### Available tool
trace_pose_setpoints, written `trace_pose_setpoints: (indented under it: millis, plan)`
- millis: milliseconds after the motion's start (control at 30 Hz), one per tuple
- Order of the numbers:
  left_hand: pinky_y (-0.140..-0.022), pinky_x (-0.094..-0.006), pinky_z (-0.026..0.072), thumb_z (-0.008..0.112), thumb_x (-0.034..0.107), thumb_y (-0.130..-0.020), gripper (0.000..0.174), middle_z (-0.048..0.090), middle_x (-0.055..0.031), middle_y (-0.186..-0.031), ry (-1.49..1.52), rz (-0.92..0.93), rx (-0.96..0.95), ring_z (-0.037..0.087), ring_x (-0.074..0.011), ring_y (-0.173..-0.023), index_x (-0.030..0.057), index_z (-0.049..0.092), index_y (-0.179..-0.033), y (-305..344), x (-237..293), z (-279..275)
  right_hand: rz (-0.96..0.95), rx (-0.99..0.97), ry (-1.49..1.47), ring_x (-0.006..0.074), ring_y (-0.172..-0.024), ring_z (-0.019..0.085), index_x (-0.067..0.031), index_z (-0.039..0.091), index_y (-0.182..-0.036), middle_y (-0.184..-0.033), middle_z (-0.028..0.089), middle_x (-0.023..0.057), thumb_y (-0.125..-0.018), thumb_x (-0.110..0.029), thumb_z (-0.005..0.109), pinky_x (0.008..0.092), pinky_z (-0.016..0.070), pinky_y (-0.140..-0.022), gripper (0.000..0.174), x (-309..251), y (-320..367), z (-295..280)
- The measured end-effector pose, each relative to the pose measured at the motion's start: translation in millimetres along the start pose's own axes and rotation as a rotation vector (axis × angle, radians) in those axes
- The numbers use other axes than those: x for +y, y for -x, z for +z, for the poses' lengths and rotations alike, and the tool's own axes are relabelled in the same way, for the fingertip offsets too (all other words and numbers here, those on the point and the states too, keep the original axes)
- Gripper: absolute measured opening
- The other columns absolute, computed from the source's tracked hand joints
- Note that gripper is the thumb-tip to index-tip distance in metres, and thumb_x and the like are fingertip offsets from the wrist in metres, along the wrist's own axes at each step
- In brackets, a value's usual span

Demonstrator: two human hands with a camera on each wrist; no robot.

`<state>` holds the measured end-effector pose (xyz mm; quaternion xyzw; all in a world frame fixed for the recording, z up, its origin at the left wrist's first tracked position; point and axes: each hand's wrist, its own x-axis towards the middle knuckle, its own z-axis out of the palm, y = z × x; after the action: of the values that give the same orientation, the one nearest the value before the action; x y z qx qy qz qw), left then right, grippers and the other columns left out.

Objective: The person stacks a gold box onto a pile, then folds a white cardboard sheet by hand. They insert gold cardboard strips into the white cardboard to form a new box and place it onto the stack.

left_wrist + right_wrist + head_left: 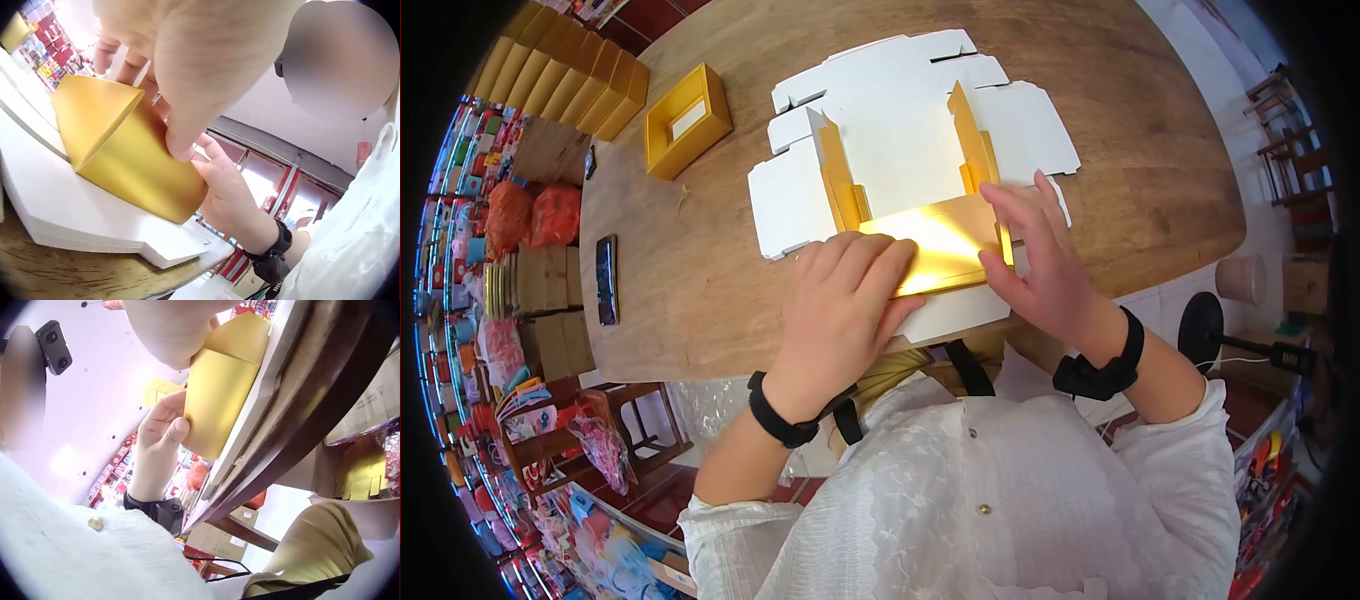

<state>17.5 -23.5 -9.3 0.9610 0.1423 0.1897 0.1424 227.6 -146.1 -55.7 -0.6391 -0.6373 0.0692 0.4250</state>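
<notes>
A partly folded cardboard box (pixel 925 235), gold outside and white inside, lies in front of me in the head view. Its near gold wall stands raised, and two gold side flaps (pixel 973 140) rise farther back. My left hand (pixel 835 300) pinches the left part of this wall, thumb on the near face and fingers behind, as the left wrist view shows. At the wall's right end, my right hand (pixel 1045 260) holds it between thumb and index finger. Flat white card blanks (pixel 1030 125) spread out around the box on the wooden table (pixel 700 260).
A finished gold box (pixel 718 105), open at the top, sits at the far left of the table. Beyond it stands a stack of gold boxes (pixel 565 75). A phone (pixel 607 280) lies near the left edge. Crowded shelves (pixel 460 330) line the left side.
</notes>
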Motion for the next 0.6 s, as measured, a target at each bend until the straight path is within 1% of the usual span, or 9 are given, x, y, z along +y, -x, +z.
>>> trace_pose_setpoints:
  millis: [33, 133, 167, 233, 267, 333, 400, 500, 600]
  plan:
    - [-0.089, -0.0431, 0.0433, 0.081, 0.024, -0.075, 0.050, 0.062, -0.0116, -0.111, 0.014, -0.046, -0.005, 0.056, -0.0323, -0.104, 0.0068, 0.063, -0.118, 2.5, -2.0, 3.3, -0.030, 0.091, 0.067, 0.0228, -0.111, 0.061, -0.0090, 0.048, -0.139, -0.088, 0.062, 0.0016, -0.085, -0.010, 0.068, 0.0589, 0.0233, -0.117, 0.058, 1.0, -3.0, 0.7]
    - [-0.088, -0.0417, 0.0433, 0.080, 0.024, -0.076, 0.045, 0.063, -0.0096, -0.107, 0.011, -0.063, -0.029, 0.057, -0.0302, -0.099, 0.0064, 0.064, -0.114, 1.7, -3.8, 4.3, -0.147, 0.039, 0.120, 0.0207, -0.124, 0.055, -0.0111, 0.059, -0.120, -0.099, 0.063, 0.0021, -0.081, -0.022, 0.075, 0.0590, 0.0238, -0.117, 0.045, 8.0, -6.2, -7.6]
    - [-0.088, -0.0416, 0.0431, 0.079, 0.024, -0.076, 0.041, 0.064, -0.0076, -0.103, -0.007, -0.039, -0.049, 0.058, -0.0283, -0.097, 0.0060, 0.065, -0.110, 1.2, -4.2, 3.6, -0.148, 0.038, 0.120, 0.0207, -0.124, 0.055, -0.0111, 0.059, -0.120, -0.099, 0.063, 0.0021, -0.081, -0.022, 0.075, 0.0590, 0.0238, -0.117, 0.045, 7.9, -6.2, -9.4]
    - [-0.088, -0.0415, 0.0429, 0.078, 0.024, -0.077, 0.037, 0.065, -0.0056, -0.099, -0.026, -0.014, -0.066, 0.059, -0.0265, -0.095, 0.0056, 0.065, -0.106, 1.0, -6.1, 3.6, -0.306, -0.256, 0.355, 0.0186, -0.119, 0.058, -0.0125, 0.063, -0.095, -0.097, 0.064, 0.0021, -0.074, -0.034, 0.080, 0.0595, 0.0246, -0.117, 0.034, 7.6, -7.7, -11.7]
    - [-0.089, -0.0430, 0.0424, 0.077, 0.025, -0.078, 0.032, 0.065, -0.0041, -0.095, -0.099, 0.029, -0.104, 0.059, -0.0248, -0.094, 0.0065, 0.065, -0.101, 2.3, -7.9, 6.3, -0.308, -0.256, 0.356, 0.0186, -0.119, 0.058, -0.0125, 0.063, -0.095, -0.097, 0.064, 0.0021, -0.074, -0.034, 0.080, 0.0595, 0.0246, -0.117, 0.034, 7.6, -9.2, -11.4]
    - [-0.090, -0.0444, 0.0418, 0.075, 0.027, -0.080, 0.027, 0.065, -0.0026, -0.091, -0.173, 0.071, -0.141, 0.060, -0.0230, -0.092, 0.0074, 0.065, -0.096, 3.4, -8.7, 8.4, -0.352, -0.253, 0.393, 0.0167, -0.112, 0.060, -0.0141, 0.059, -0.077, -0.089, 0.063, 0.0019, -0.071, -0.035, 0.080, 0.0598, 0.0256, -0.118, 0.030, 6.6, -12.6, -8.5]
    - [-0.096, -0.0496, 0.0402, 0.067, 0.037, -0.087, 0.029, 0.058, -0.0026, -0.076, -0.237, 0.115, -0.099, 0.058, -0.0202, -0.085, 0.0089, 0.064, -0.084, 0.3, -8.4, 9.9, -0.369, -0.269, 0.410, 0.0162, -0.104, 0.061, -0.0136, 0.059, -0.073, -0.083, 0.062, 0.0014, -0.071, -0.035, 0.080, 0.0595, 0.0264, -0.118, 0.029, 3.8, -17.0, -8.9]
    - [-0.102, -0.0536, 0.0362, 0.067, 0.040, -0.086, 0.031, 0.060, -0.0023, -0.077, -0.289, 0.086, -0.171, 0.059, -0.0202, -0.086, 0.0093, 0.066, -0.083, -4.3, -8.6, 15.5, -0.382, -0.320, 0.435, 0.0156, -0.088, 0.062, -0.0131, 0.060, -0.069, -0.073, 0.060, 0.0002, -0.072, -0.034, 0.079, 0.0580, 0.0272, -0.118, 0.029, -0.3, -20.8, -4.9]
    - [-0.098, -0.0511, 0.0387, 0.068, 0.045, -0.084, 0.035, 0.058, -0.0025, -0.073, -0.237, 0.051, -0.213, 0.060, -0.0218, -0.084, 0.0104, 0.068, -0.079, -10.5, -11.0, 18.1, -0.366, -0.394, 0.450, 0.0156, -0.077, 0.061, -0.0129, 0.062, -0.069, -0.066, 0.058, -0.0008, -0.074, -0.034, 0.079, 0.0556, 0.0265, -0.119, 0.027, -4.3, -25.8, -4.9]
